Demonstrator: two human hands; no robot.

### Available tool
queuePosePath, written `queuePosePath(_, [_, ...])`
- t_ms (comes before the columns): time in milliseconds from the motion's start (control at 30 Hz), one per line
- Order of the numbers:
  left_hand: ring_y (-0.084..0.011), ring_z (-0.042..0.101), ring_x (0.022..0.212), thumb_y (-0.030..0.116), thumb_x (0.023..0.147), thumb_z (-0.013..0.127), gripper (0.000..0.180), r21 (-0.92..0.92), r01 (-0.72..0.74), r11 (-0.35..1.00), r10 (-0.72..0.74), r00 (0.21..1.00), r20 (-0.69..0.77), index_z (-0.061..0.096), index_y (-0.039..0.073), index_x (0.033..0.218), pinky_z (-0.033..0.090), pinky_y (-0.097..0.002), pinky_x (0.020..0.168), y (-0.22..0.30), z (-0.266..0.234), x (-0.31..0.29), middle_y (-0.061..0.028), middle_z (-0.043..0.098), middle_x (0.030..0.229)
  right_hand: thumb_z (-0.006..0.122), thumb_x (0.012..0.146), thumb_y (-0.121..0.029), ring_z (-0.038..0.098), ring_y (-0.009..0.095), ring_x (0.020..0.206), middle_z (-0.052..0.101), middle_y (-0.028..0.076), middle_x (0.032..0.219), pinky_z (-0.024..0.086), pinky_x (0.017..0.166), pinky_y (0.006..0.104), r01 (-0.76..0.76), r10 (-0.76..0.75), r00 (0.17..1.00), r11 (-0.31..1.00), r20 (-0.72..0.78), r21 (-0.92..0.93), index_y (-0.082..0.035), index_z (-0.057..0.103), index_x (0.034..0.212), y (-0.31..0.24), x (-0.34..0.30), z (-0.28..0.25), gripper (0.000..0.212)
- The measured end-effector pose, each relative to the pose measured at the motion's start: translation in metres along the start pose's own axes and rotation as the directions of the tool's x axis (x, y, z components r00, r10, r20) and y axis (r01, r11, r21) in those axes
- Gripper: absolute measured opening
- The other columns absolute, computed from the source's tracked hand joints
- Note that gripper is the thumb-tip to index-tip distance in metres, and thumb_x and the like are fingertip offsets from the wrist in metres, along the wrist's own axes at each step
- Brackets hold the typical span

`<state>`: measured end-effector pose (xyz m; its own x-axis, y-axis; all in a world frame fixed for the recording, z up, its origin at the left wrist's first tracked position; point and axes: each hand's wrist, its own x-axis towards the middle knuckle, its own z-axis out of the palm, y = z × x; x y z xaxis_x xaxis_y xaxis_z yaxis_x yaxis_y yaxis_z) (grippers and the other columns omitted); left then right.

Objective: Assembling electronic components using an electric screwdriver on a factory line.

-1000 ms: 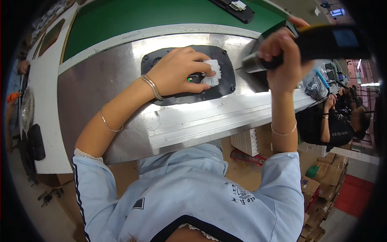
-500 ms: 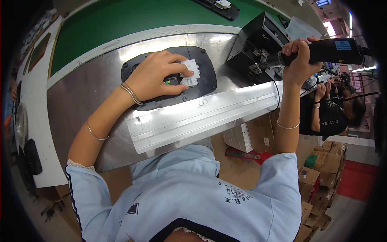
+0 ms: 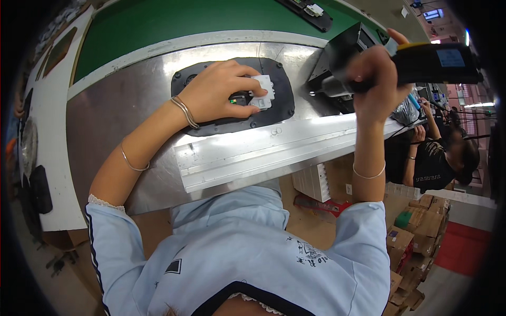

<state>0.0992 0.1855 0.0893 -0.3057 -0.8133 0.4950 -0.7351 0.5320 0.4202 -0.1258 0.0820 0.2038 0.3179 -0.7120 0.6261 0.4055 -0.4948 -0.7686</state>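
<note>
My left hand (image 3: 219,94) presses a small white plastic module (image 3: 264,92) down with thumb and fingers. The module sits on a black panel with rounded corners (image 3: 279,113), which lies flat on the metal bench. A bit of green shows between the fingers, partly covered by them. My right hand (image 3: 377,76) is wrapped round a black electric screwdriver (image 3: 435,63), held sideways with its tip toward the left. That tip is apart from the panel, in front of the black box. Motion blurs the right fingers, and whether the tip carries a screw is hard to tell.
A long pale metal rail (image 3: 274,147) runs along the bench's front edge. The black box (image 3: 345,45) stands at the far right. Behind lies a green surface (image 3: 174,23) bearing another black panel (image 3: 305,11). A co-worker (image 3: 437,158) sits at right, near stacked cartons (image 3: 421,226).
The screwdriver has moved left and its tip has come away from the black box. My left hand keeps its grip on the module; the whole view has shifted slightly.
</note>
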Motion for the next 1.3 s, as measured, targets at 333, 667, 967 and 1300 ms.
queuePosePath(333, [-0.0248, 0.060, 0.100, 0.039, 0.079, 0.072, 0.025, 0.025, -0.005, 1.000, 0.005, 1.000, 0.020, 0.072, 0.021, 0.095, 0.046, -0.0379, 0.091, -0.001, 0.004, 0.000, -0.0036, 0.064, 0.115, 0.054, 0.085, -0.001, 0.048, 0.016, 0.046, 0.043, 0.006, 0.061, 0.043, 0.047, 0.0328, -0.063, 0.058, 0.993, 0.997, 0.107, 0.051, -0.001, 0.045, 0.111, 0.034, -0.007, 0.044, 0.028])
queuePosePath(667, [-0.0246, 0.058, 0.102, 0.040, 0.079, 0.071, 0.025, -0.002, -0.003, 1.000, 0.003, 1.000, 0.009, 0.072, 0.022, 0.096, 0.044, -0.0371, 0.093, -0.002, 0.007, -0.002, -0.0033, 0.063, 0.116, 0.055, 0.085, -0.001, 0.047, 0.015, 0.045, 0.044, 0.006, 0.062, 0.043, 0.046, 0.0324, -0.100, 0.089, 0.987, 0.992, 0.137, 0.075, -0.001, 0.046, 0.110, 0.038, -0.012, 0.048, 0.027])
queuePosePath(967, [-0.0268, 0.059, 0.097, 0.039, 0.076, 0.073, 0.026, 0.007, -0.027, 1.000, 0.027, 1.000, 0.011, 0.071, 0.020, 0.094, 0.046, -0.0387, 0.087, -0.006, 0.001, -0.001, -0.0053, 0.064, 0.108, 0.060, 0.089, -0.002, 0.047, 0.012, 0.048, 0.047, 0.004, 0.068, 0.042, 0.045, 0.0282, -0.038, 0.038, 0.993, 0.999, 0.109, -0.009, -0.003, 0.044, 0.104, 0.050, -0.018, 0.053, 0.022])
queuePosePath(1300, [-0.0254, 0.061, 0.096, 0.038, 0.075, 0.075, 0.026, -0.043, -0.031, 0.999, 0.032, 0.999, 0.027, 0.074, 0.022, 0.095, 0.048, -0.0386, 0.084, 0.000, 0.004, -0.002, -0.0042, 0.065, 0.108, 0.056, 0.091, -0.001, 0.045, 0.007, 0.050, 0.047, 0.000, 0.070, 0.041, 0.046, 0.0240, -0.105, 0.104, 0.989, 0.994, 0.102, 0.012, 0.000, 0.048, 0.118, 0.047, -0.017, 0.049, 0.029])
